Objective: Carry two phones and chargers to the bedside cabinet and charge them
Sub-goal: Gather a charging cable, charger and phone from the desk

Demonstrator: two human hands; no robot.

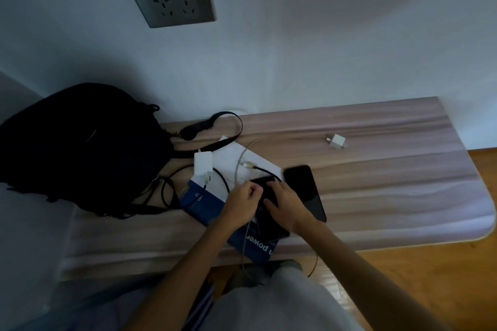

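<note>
Two black phones lie on the wooden bedside cabinet. One phone rests face up to the right of my hands. The other phone lies on a blue and white booklet, partly under my hands. My right hand rests on its top end with the fingers curled. My left hand is curled at the phone's upper left edge, by a pale cable; whether it pinches the cable is hidden. A white charger with a black cable lies on the booklet. A small white plug sits further right.
A black backpack stands at the cabinet's left end, its straps spread toward the booklet. A grey double wall socket is above. Wooden floor shows at the right, a grey bed surface at the left.
</note>
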